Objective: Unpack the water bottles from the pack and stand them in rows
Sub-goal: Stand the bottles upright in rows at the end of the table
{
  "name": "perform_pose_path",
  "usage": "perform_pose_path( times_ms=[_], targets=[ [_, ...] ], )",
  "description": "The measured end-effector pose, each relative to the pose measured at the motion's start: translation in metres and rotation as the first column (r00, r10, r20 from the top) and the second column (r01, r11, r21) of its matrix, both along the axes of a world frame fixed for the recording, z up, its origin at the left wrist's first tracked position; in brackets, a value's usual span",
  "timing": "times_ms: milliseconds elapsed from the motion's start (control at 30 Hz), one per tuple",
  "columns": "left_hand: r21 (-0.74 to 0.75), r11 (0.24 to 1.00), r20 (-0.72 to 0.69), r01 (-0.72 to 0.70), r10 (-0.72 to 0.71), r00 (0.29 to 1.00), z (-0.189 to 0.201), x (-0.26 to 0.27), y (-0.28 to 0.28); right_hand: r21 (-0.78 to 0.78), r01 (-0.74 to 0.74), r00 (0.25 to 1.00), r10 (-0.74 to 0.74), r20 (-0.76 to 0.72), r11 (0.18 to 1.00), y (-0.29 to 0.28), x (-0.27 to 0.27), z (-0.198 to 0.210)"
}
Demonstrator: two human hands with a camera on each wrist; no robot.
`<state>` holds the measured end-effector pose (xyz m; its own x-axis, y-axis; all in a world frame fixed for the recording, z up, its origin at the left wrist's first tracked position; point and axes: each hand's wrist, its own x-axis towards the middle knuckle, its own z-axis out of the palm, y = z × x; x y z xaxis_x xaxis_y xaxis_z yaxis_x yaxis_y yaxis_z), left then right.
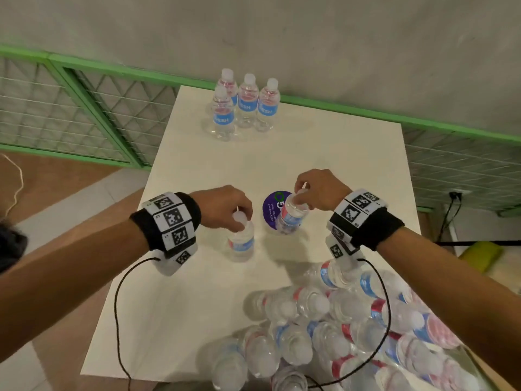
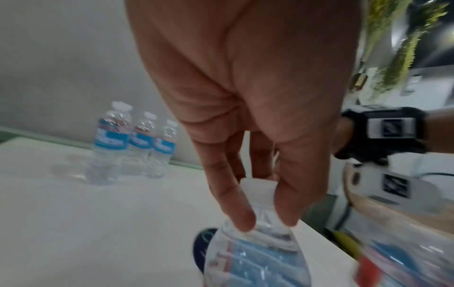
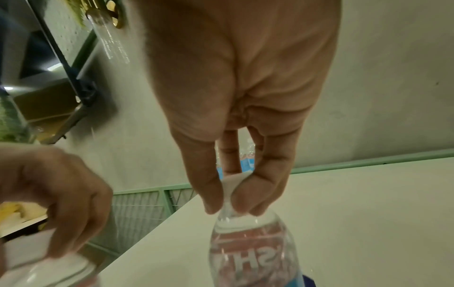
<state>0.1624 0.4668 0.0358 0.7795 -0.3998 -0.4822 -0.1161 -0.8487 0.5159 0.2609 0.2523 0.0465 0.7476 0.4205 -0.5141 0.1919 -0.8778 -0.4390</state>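
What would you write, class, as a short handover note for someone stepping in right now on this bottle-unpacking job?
Left hand: fingers pinch the cap of one bottle over the table.
Right hand: fingers pinch the neck of a second bottle, above a purple disc.
Done: four bottles stand at the far edge.
Left: stand these two in the rows, then empty the pack at the near right.

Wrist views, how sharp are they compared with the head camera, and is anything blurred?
Head view: mostly sharp, soft shadows on the white table. Left wrist view: the clear plastic bottle with a blue label that the left hand pinches is smeared; the four standing bottles are soft. Right wrist view: dim and greenish, the right hand fairly clear, lower left corner blurred.
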Motion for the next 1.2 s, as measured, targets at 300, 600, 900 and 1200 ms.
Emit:
perform_pose_path(
  times_ms=[300, 600, 900, 1200],
  targets=[
    [0.003, 0.966, 0.196, -0.26, 0.254, 0.947, -0.009, 0.108, 0.031, 0.069, -0.033, 0.994, 0.026, 0.104, 0.997, 0.039, 0.065, -0.012],
    [0.009, 0.947, 0.234, -0.322, 0.311, 0.921, -0.015, 0.135, 0.042, 0.154, 0.043, 0.973, -0.076, 0.219, 0.987, 0.048, 0.099, -0.027],
    [-0.006, 0.924, 0.215, -0.382, 0.374, 0.902, -0.022, 0.138, 0.051, 0.139, 0.048, 0.971, -0.078, 0.225, 0.989, 0.052, 0.114, -0.036],
    [0.036, 0.913, 0.293, -0.406, 0.379, 0.878, -0.019, 0.186, 0.047, 0.055, 0.093, 0.935, -0.106, 0.338, 0.994, 0.062, 0.166, -0.031]
  ],
)
